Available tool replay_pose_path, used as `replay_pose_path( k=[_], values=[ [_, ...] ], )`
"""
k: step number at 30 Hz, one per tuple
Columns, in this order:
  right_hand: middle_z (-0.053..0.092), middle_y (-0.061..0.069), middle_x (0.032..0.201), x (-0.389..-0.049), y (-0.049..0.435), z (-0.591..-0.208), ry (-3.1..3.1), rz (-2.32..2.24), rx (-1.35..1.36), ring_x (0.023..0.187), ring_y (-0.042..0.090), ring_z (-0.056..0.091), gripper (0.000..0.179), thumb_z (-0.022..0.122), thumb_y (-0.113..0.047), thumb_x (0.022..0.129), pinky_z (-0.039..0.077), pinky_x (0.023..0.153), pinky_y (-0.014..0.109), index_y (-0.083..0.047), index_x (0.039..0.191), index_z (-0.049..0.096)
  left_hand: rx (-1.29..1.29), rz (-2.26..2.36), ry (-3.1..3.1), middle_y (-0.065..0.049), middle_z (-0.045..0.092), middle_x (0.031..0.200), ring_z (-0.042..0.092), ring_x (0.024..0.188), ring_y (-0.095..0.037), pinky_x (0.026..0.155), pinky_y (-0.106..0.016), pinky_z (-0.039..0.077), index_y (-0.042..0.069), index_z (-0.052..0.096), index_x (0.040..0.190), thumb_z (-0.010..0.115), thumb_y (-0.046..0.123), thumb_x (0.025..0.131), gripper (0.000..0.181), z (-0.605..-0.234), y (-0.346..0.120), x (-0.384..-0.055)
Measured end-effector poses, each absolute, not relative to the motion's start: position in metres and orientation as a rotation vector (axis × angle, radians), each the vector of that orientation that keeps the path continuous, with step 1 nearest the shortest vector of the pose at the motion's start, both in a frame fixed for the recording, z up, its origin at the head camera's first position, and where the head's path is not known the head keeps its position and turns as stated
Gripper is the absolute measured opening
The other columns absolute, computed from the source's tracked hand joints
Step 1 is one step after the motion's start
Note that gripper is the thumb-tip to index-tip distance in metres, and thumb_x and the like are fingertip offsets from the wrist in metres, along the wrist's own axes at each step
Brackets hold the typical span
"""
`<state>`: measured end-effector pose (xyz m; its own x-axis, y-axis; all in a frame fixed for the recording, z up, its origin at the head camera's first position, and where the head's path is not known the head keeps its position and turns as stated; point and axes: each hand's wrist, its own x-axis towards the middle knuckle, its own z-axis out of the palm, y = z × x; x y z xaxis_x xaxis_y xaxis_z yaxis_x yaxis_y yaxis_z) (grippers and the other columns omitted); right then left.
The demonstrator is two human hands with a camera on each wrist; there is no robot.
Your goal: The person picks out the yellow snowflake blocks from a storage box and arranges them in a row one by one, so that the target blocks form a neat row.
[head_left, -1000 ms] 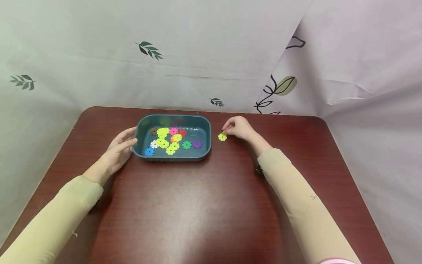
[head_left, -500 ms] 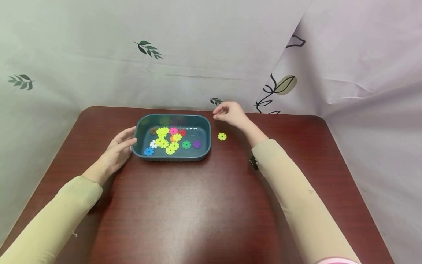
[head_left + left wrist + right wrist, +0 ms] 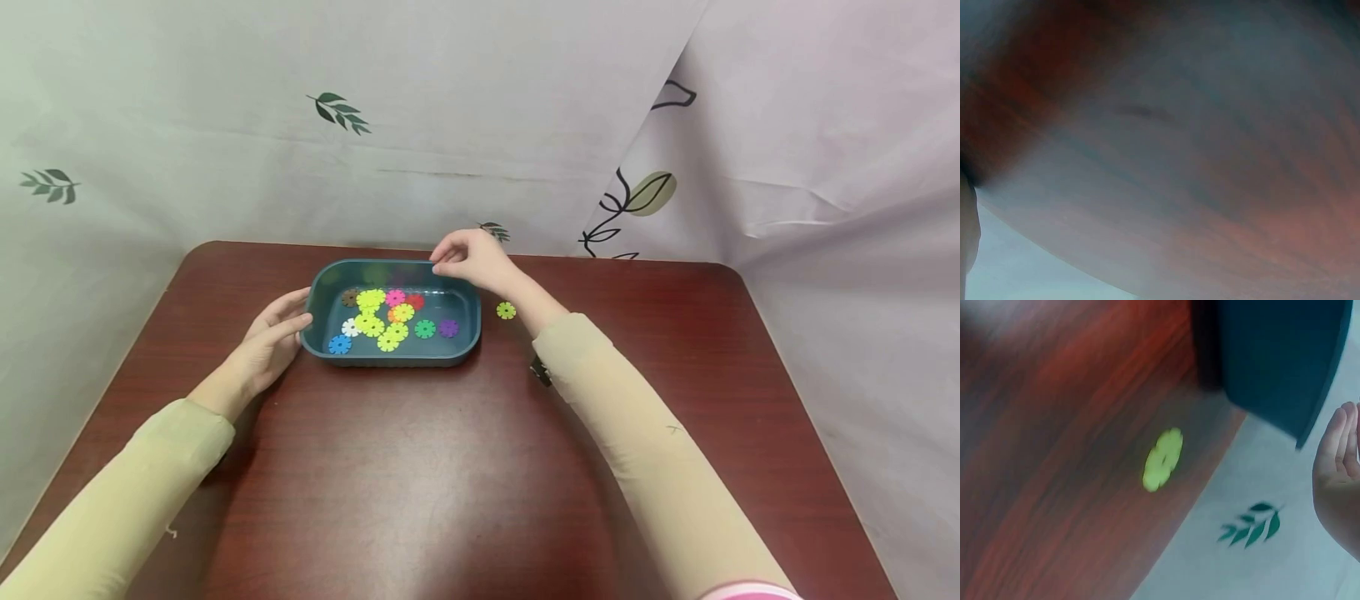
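My left hand rests, thumb and fingers apart, against the tray. My right hand, thumb apart from fingers, hovers over its far rim, the loose yellow disc near my wrist. Seemingly I'm picking discs: that calls for lowering, then pinching.

Discs in tray, one disc right

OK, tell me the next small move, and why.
Probably lower the right hand into the box for a yellow piece: the hand seems to hold nothing, several such pieces lie inside, another yellow piece lies on the table, and the left hand rests against the box.
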<state>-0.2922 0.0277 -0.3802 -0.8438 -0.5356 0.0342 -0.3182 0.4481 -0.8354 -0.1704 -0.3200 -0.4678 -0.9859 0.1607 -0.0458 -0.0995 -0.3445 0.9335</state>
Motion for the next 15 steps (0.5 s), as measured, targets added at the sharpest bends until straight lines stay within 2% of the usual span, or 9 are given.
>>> replay_pose_path(
  k=[8,15],
  values=[
    [0.078,0.016,0.108,-0.282,0.002,-0.393,2.371,-1.345,-0.806,0.097,0.025,0.075,0.017,0.079,-0.005,0.095,0.061,0.085,0.028,0.003,0.11,0.077,0.083,2.426,1.724,0.009,0.065,0.136,0.058,0.125,-0.005,0.102,-0.018,0.047,0.022,0.061,0.137,0.05,0.001,0.109,0.038,-0.467,-0.32,-0.17],
    [0.079,0.015,0.106,-0.275,-0.014,-0.405,2.323,-1.285,-0.863,0.095,0.023,0.076,0.016,0.079,-0.005,0.095,0.062,0.083,0.026,0.002,0.11,0.077,0.066,2.407,1.749,0.01,0.063,0.137,0.057,0.126,-0.004,0.103,-0.017,0.047,0.023,0.06,0.137,0.051,0.002,0.109,0.037,-0.467,-0.32,-0.17]
  ],
)
